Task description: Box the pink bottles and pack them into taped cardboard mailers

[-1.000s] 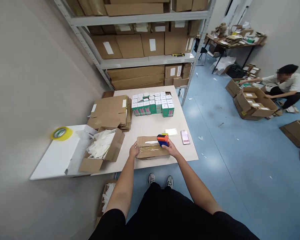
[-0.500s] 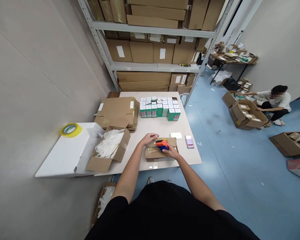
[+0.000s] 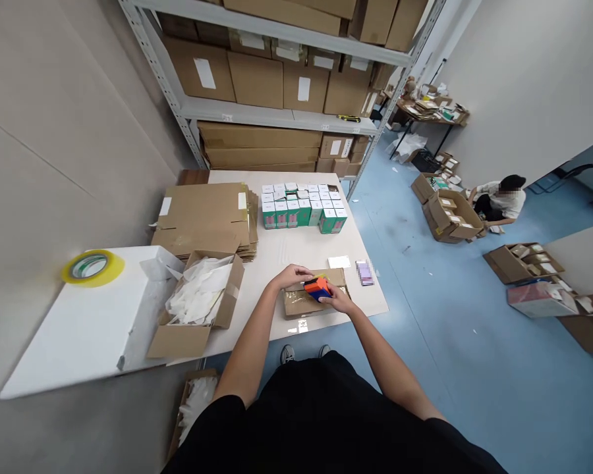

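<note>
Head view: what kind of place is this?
Probably a warehouse packing room: metal shelving full of cardboard cartons, flattened cartons on the table, and an orange tape dispenser in the right hand.

carton (image 3: 306, 304): matt brown cardboard, glossy clear tape | tape dispenser (image 3: 317, 288): smooth orange-blue plastic | table (image 3: 296, 250): matt pale board (smooth) | shelf frame (image 3: 153, 56): grey metal
</note>
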`<state>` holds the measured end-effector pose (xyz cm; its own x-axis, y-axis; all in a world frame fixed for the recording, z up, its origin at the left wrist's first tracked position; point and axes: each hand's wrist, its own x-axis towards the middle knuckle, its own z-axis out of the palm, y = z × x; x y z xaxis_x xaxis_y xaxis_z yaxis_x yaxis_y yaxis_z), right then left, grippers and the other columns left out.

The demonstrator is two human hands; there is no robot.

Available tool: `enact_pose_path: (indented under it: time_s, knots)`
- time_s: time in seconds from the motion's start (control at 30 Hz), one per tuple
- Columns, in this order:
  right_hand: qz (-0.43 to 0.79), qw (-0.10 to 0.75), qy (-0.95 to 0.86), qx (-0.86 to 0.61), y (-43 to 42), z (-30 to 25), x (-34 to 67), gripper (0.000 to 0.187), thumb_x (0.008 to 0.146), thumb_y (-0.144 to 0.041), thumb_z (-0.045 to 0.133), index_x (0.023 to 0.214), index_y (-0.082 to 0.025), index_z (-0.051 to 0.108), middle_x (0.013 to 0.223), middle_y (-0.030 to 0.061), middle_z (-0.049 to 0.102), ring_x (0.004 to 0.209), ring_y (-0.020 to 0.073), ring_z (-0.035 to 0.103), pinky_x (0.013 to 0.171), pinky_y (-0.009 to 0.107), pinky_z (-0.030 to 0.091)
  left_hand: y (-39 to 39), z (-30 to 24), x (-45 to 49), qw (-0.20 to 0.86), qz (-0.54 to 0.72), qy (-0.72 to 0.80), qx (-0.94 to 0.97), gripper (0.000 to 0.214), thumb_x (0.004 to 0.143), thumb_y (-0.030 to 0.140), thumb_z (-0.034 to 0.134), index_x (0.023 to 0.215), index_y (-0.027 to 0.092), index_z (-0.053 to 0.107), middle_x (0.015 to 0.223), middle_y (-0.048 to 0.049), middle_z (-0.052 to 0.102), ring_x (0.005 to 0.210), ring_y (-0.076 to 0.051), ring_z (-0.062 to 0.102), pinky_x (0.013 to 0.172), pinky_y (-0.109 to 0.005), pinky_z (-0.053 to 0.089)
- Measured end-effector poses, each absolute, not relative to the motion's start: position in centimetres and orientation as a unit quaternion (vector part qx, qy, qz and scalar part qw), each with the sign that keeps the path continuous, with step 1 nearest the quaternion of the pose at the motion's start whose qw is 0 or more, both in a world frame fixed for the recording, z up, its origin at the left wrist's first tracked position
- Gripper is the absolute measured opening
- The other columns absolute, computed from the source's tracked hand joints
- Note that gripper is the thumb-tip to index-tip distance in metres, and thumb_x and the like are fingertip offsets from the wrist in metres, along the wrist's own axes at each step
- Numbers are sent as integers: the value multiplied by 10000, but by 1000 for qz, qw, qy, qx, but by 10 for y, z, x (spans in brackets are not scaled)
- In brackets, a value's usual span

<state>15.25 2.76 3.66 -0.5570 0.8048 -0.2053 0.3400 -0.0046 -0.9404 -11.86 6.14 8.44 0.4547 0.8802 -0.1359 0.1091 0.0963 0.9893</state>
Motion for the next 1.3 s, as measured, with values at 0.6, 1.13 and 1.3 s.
enact_pose_path:
  time_s: [0.6,1.13,1.3]
  knots:
    - [482,168,-714,-479,52,84,169,523,858,-733,632,863,-210,661,801,23,673,760,224,604,694,328,468,35,88,-95,428,441,644,456,220,734,387,773,796,187,839,785,-62,799,810,-239,721,797,-334,566]
    - [276,9,-797,-536,97,94,193,537,866,-746,621,746,-222,621,758,46,691,729,199,615,608,270,318,-19,21,-152,389,492,755,191,299,696,431,794,791,147,783,769,-86,772,769,-194,711,746,-293,548]
    - [224,-25,-817,-531,109,102,179,544,863,-757,639,743,-226,648,773,66,711,769,221,636,617,275,310,-30,-6,-143,416,482,757,146,326,691,443,787,773,131,745,763,-112,769,734,-182,706,693,-282,540]
